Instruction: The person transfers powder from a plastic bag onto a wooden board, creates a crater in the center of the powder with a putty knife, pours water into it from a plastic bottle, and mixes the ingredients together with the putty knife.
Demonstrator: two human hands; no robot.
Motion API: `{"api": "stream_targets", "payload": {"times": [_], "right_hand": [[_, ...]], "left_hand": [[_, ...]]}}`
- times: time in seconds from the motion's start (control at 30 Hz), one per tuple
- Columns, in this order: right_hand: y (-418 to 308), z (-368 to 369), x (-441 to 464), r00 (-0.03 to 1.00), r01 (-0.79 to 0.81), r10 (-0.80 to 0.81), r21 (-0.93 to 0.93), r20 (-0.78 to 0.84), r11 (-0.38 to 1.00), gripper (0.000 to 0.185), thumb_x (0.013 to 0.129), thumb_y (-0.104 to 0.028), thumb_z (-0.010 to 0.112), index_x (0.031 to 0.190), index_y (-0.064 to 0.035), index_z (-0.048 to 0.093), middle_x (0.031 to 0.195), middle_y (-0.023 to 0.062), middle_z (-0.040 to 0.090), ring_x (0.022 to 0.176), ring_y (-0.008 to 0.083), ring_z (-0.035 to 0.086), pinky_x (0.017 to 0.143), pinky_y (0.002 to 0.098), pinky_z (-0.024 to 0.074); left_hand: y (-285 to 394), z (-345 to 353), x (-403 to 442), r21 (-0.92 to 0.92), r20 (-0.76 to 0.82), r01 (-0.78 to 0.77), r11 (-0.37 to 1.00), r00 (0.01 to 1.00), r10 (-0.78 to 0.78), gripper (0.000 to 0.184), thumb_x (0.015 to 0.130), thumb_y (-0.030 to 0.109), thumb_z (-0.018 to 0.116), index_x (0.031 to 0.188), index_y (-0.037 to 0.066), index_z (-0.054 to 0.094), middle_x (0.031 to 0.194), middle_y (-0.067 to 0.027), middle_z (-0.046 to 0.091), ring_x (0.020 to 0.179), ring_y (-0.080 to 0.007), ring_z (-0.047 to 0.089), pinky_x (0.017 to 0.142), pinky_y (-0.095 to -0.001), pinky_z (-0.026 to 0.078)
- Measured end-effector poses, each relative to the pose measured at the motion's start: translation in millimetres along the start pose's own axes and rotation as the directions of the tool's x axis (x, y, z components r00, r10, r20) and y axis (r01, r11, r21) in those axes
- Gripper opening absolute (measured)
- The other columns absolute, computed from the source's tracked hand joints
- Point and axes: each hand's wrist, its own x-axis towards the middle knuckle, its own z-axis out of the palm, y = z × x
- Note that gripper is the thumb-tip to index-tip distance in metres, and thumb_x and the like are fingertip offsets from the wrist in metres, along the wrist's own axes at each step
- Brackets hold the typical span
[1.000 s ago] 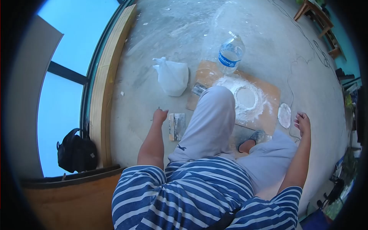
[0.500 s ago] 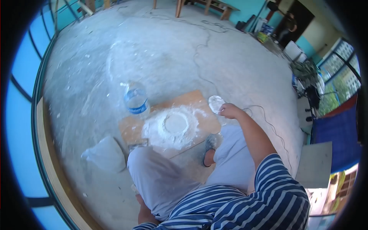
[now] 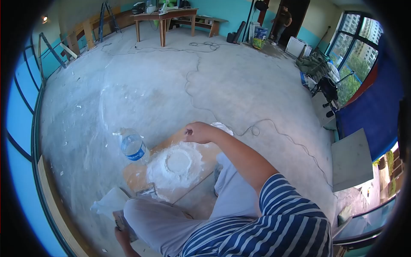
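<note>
My right hand (image 3: 198,132) hovers over the far part of a wooden board (image 3: 137,174). Its fingers are loosely bent, with a gap and nothing visible between them. A white powder-coated dish (image 3: 222,127) lies just behind that wrist, partly hidden. On the board a ring of white powder (image 3: 161,171) surrounds a shallow hollow. At lower left my left hand (image 3: 122,234) grips a flat scraper-like tool (image 3: 119,219) beside my knee. A metal scraper blade (image 3: 147,191) rests at the board's near left edge. The clear plastic water bottle (image 3: 133,145) stands left of the board.
A whitish bag (image 3: 110,201) lies on the floor near my left knee. A thin cable (image 3: 295,145) winds over the concrete floor. Far off are a wooden table (image 3: 165,16) and a person (image 3: 282,23) in a doorway. A grey panel (image 3: 352,160) leans at right.
My right hand has let go of the white dish and moved left over the board. My left hand has come forward from beside my thigh with the flat tool. The view has tilted up.
</note>
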Motion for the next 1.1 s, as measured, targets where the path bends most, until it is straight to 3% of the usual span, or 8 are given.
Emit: {"api": "stream_targets", "payload": {"times": [0.17, 0.23, 0.27, 0.3, 0.4, 0.63, 0.73, 1.1], "right_hand": [[37.5, 35.1, 33.5, 0.998, 0.041, -0.042, 0.016, 0.048, 0.999, 0.046, 0.081, -0.041, 0.073, 0.108, -0.0040, 0.066, 0.098, 0.0170, 0.069, 0.092, 0.0305, 0.065, 0.080, 0.0375, 0.0515], [86.6, 53.1, 48.7, 0.959, 0.112, -0.056, -0.192, 0.277, 0.975, 0.046, 0.084, -0.045, 0.069, 0.111, -0.0074, 0.067, 0.095, 0.0143, 0.070, 0.086, 0.0255, 0.067, 0.073, 0.0392, 0.0528], [49.5, 24.8, 32.7, 0.815, -0.210, 0.329, -0.287, 0.477, 0.935, 0.055, 0.087, -0.051, 0.065, 0.118, -0.0054, 0.068, 0.110, 0.0160, 0.069, 0.093, 0.0290, 0.068, 0.072, 0.0423, 0.0562], [67.2, 28.7, 37.0, 0.797, -0.279, 0.339, -0.193, 0.499, 0.941, 0.056, 0.087, -0.053, 0.065, 0.116, -0.0054, 0.069, 0.106, 0.0149, 0.070, 0.088, 0.0260, 0.070, 0.066, 0.0425, 0.0574], [86.4, 31.0, 46.5, 0.910, -0.328, 0.277, 0.125, 0.308, 0.936, 0.055, 0.082, -0.047, 0.072, 0.115, -0.0038, 0.066, 0.091, 0.0105, 0.069, 0.077, 0.0197, 0.066, 0.060, 0.0352, 0.0535], [91.5, 36.1, 33.9, 0.867, -0.401, 0.328, 0.136, 0.376, 0.906, 0.048, 0.081, -0.044, 0.076, 0.109, -0.0065, 0.066, 0.086, 0.0087, 0.068, 0.072, 0.0169, 0.063, 0.056, 0.0299, 0.0494], [91.9, 30.7, 35.6, 0.881, -0.378, 0.312, 0.136, 0.355, 0.916, 0.049, 0.080, -0.044, 0.076, 0.109, -0.0061, 0.067, 0.090, 0.0095, 0.067, 0.073, 0.0161, 0.063, 0.057, 0.0299, 0.0495], [80.0, 30.3, 43.3, 0.908, -0.329, 0.281, 0.117, 0.311, 0.937, 0.052, 0.081, -0.041, 0.076, 0.114, -0.0022, 0.066, 0.092, 0.0099, 0.069, 0.076, 0.0170, 0.065, 0.058, 0.0296, 0.0509]], "left_hand": [[180.3, -108.7, 52.3, -0.138, -0.197, -0.405, 0.904, 0.906, 0.375, 0.031, 0.082, 0.014, 0.062, 0.108, -0.004, 0.061, 0.095, -0.0254, 0.066, 0.089, -0.0428, 0.064, 0.077, -0.0486, 0.049], [262.3, -136.1, 47.9, -0.151, -0.071, -0.310, 0.939, 0.951, 0.302, 0.033, 0.082, 0.017, 0.059, 0.109, -0.001, 0.064, 0.099, -0.0265, 0.067, 0.093, -0.0432, 0.065, 0.080, -0.0481, 0.050], [264.3, -120.7, 78.6, -0.219, -0.012, -0.257, 0.941, 0.965, 0.260, 0.036, 0.082, 0.022, 0.059, 0.111, 0.002, 0.065, 0.101, -0.0252, 0.068, 0.097, -0.0427, 0.064, 0.083, -0.0479, 0.051], [326.4, -148.2, 41.3, 0.092, 0.056, -0.320, 0.943, 0.947, 0.316, 0.037, 0.081, 0.025, 0.061, 0.111, 0.004, 0.067, 0.102, -0.0236, 0.068, 0.099, -0.0414, 0.064, 0.086, -0.0479, 0.051], [359.5, -113.8, 69.6, 0.307, 0.281, -0.505, 0.807, 0.858, 0.430, 0.036, 0.080, 0.027, 0.063, 0.110, 0.008, 0.069, 0.109, -0.0171, 0.069, 0.103, -0.0374, 0.064, 0.089, -0.0455, 0.051], [330.9, 20.0, 71.3, 0.414, 0.327, -0.510, 0.754, 0.856, 0.400, 0.029, 0.083, 0.016, 0.057, 0.108, 0.010, 0.071, 0.113, -0.0151, 0.069, 0.107, -0.0311, 0.066, 0.090, -0.0415, 0.053], [321.2, 42.5, 79.7, 0.439, 0.596, -0.591, 0.677, 0.755, 0.273, 0.037, 0.080, 0.022, 0.061, 0.114, 0.010, 0.070, 0.118, -0.0144, 0.068, 0.110, -0.0315, 0.064, 0.092, -0.0421, 0.052], [271.9, 44.5, 115.2, 0.448, 0.511, -0.414, 0.792, 0.846, 0.153, 0.037, 0.075, 0.027, 0.064, 0.104, 0.005, 0.074, 0.110, -0.0184, 0.069, 0.103, -0.0352, 0.066, 0.088, -0.0423, 0.052]]}}
